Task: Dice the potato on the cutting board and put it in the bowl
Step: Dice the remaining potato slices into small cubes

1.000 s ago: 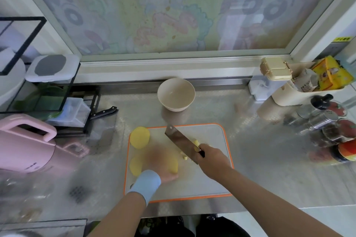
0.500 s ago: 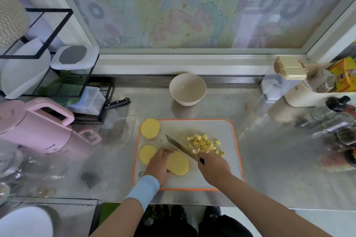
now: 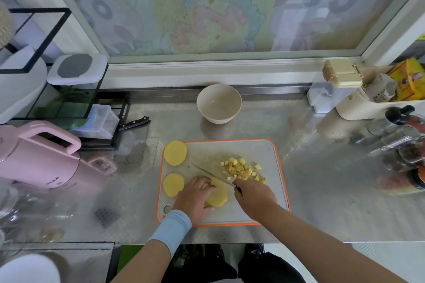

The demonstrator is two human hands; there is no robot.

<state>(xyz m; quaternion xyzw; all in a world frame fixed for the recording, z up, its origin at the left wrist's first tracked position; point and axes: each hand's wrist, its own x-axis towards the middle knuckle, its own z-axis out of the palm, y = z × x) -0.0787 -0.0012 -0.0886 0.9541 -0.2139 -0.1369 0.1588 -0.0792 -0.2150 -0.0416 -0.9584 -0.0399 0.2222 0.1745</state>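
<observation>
A stainless-steel counter (image 3: 322,190) below a window carries an orange-rimmed cutting board (image 3: 253,151). On the board's near half, the left hand (image 3: 195,200), fingers curled, holds down a potato slice (image 3: 218,195). The right hand (image 3: 255,197) grips a knife (image 3: 211,174), blade angled across that slice. Diced potato (image 3: 239,169) is heaped right of centre. Two whole slices (image 3: 175,153) lie along the left edge. The bowl (image 3: 219,103) stands beyond the far edge.
</observation>
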